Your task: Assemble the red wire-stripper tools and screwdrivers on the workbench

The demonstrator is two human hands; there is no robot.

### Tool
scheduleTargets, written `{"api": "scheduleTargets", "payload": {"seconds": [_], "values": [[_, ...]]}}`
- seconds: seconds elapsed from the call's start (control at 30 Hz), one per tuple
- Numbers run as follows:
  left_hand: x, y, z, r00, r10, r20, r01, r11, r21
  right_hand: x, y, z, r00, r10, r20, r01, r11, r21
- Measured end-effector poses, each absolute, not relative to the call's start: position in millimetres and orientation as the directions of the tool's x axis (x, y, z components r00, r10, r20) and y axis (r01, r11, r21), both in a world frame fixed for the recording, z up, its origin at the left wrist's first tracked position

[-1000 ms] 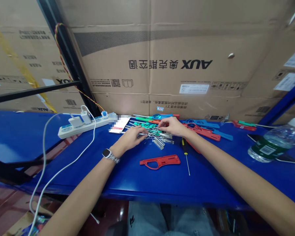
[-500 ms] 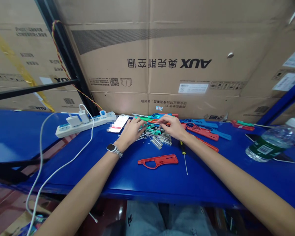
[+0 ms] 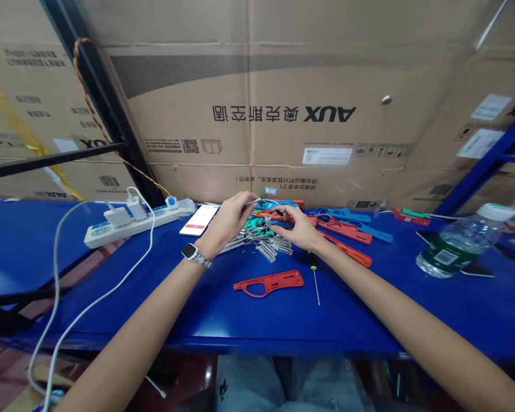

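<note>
1. Brown cardboard box with upside-down AUX print (image 3: 274,74): stands behind your work area.
2. Blue flat worktop (image 3: 189,320): everything below sits on it or over it.
3. Long white power strip (image 3: 133,225): back left, white plugs in it.
4. Clear plastic bottle with green label and white cap (image 3: 463,243): upright at right, flat dark slab (image 3: 478,269) partly behind it.
5. Loose pile of clear cylinders, thin metal rods, wires and green pieces (image 3: 268,247): centre, under and between your hands.
6. Your left hand (image 3: 227,220): over the pile's left side, fingertips pinched on the thin piece in item 12.
7. Your right hand (image 3: 300,229): at the pile's right side, fingers curled, thumb apart from index; can't tell if you're gripping anything.
8. Red and blue flat plastic shells (image 3: 345,229): overlapping, right of your right hand.
9. Single red plastic shell with oval loop (image 3: 269,284): lies alone, nearer you than the pile.
10. White-screened phone (image 3: 199,220): left of your left hand.
11. Thin screwdriver with yellow collar (image 3: 315,280): right of the single shell, handle mostly hidden.
12. Thin grey piece (image 3: 254,201): at your left fingertips, above the pile; detail too small to read.
</note>
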State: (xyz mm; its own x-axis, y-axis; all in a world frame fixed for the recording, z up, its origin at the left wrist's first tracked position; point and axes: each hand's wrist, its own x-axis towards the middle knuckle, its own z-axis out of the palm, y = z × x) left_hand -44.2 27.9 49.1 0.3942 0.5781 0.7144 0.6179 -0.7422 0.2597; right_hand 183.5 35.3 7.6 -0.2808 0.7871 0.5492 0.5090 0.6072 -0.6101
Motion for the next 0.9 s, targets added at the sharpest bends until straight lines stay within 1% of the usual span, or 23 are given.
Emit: {"api": "scheduleTargets", "payload": {"seconds": [0.07,0.13,0.2,0.3,0.37,0.43,0.5,0.57,0.7,0.8,0.9], "values": [[-39,29,52,0.381,0.572,0.726,0.598,-0.752,0.279,185,36,4,-0.26,0.81,0.525,0.563,0.569,-0.599],[-35,29,55,0.372,0.579,0.725,0.587,-0.752,0.3,185,38,1,-0.257,0.827,0.501,0.538,0.553,-0.636],[-34,27,56,0.366,0.581,0.727,0.566,-0.759,0.321,184,40,1,-0.27,0.827,0.493,0.427,0.562,-0.708],[-36,23,59,0.384,0.553,0.739,0.522,-0.79,0.32,183,37,4,-0.283,0.827,0.486,0.201,0.547,-0.813],[-38,22,60,0.4,0.537,0.743,0.504,-0.806,0.311,182,32,7,-0.321,0.828,0.461,0.072,0.506,-0.86],[-38,20,61,0.397,0.541,0.741,0.5,-0.805,0.32,182,26,9,-0.364,0.827,0.428,-0.005,0.458,-0.889],[-37,17,61,0.382,0.557,0.737,0.502,-0.795,0.341,182,21,10,-0.395,0.83,0.394,-0.013,0.424,-0.906],[-37,13,61,0.376,0.578,0.725,0.506,-0.783,0.362,182,17,9,-0.418,0.834,0.361,0.028,0.409,-0.912],[-37,7,56,0.422,0.601,0.679,0.504,-0.778,0.376,186,14,5,-0.423,0.848,0.319,0.066,0.38,-0.923],[-38,7,50,0.446,0.618,0.647,0.507,-0.77,0.386,190,12,4,-0.404,0.847,0.344,0.095,0.413,-0.906],[-38,6,47,0.451,0.636,0.626,0.506,-0.76,0.408,189,6,6,-0.432,0.825,0.365,0.163,0.469,-0.868]]}}
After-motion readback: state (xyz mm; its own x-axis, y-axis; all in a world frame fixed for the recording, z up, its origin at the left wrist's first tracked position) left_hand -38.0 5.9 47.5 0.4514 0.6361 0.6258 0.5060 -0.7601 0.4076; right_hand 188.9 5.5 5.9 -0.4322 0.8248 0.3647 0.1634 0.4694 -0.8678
